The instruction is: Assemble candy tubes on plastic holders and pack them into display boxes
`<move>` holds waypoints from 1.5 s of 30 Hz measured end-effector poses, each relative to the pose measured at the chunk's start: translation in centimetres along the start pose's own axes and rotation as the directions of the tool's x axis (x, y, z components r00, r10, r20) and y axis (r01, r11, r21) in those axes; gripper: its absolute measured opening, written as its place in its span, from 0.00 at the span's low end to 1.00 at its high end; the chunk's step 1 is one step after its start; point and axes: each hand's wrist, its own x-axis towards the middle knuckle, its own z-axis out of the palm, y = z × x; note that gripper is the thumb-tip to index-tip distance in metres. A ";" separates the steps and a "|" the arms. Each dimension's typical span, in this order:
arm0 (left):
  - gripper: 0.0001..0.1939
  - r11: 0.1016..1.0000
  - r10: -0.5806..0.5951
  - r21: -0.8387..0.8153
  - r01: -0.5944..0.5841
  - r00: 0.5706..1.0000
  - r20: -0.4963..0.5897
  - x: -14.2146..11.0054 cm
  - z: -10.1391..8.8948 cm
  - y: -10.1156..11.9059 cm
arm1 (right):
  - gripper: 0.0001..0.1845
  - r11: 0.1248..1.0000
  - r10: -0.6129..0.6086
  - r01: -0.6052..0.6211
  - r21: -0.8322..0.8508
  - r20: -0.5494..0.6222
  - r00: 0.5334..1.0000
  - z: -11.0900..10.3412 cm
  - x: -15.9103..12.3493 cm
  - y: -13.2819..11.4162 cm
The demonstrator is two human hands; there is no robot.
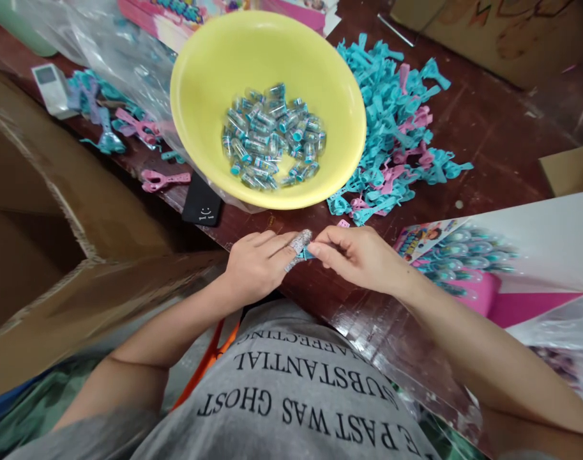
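My left hand (257, 262) and my right hand (358, 255) meet at the near edge of a dark wooden table (487, 134). Both pinch one small teal plastic piece (304, 253) between their fingertips. The left index finger wears a silvery wrap (298, 244). Just beyond the hands stands a yellow bowl (214, 70) with several small clear capsules (272, 137) that have teal caps. To the bowl's right lies a heap of teal and pink plastic clips (396, 128).
A black phone (202, 206) lies by the bowl's near left side, with loose pink and teal clips (123, 128) and a small white device (52, 89) farther left. Cardboard boxes (56, 211) stand at the left. Printed toy cards (458, 255) lie at the right.
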 end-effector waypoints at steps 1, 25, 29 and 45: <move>0.19 1.000 0.000 0.013 0.000 1.000 -0.006 -0.2 0.0 -0.2 | 0.20 0.999 0.039 -0.038 -0.031 0.046 0.998 -0.4 0.4 -0.4; 0.21 0.005 -0.548 -0.819 0.574 0.686 0.478 0.9 2.2 1.7 | 0.15 0.951 -0.308 0.294 -0.100 -0.198 0.930 -4.5 0.9 1.7; 0.18 0.041 -0.419 -0.799 0.600 0.736 0.532 2.9 2.5 3.4 | 0.11 0.954 -0.290 0.298 -0.011 -0.271 0.918 -1.8 -6.4 3.2; 0.10 0.700 -0.115 -0.657 0.280 0.952 0.283 8.7 4.5 10.1 | 0.36 0.941 0.153 0.012 0.338 -0.458 0.876 -1.7 -17.8 6.7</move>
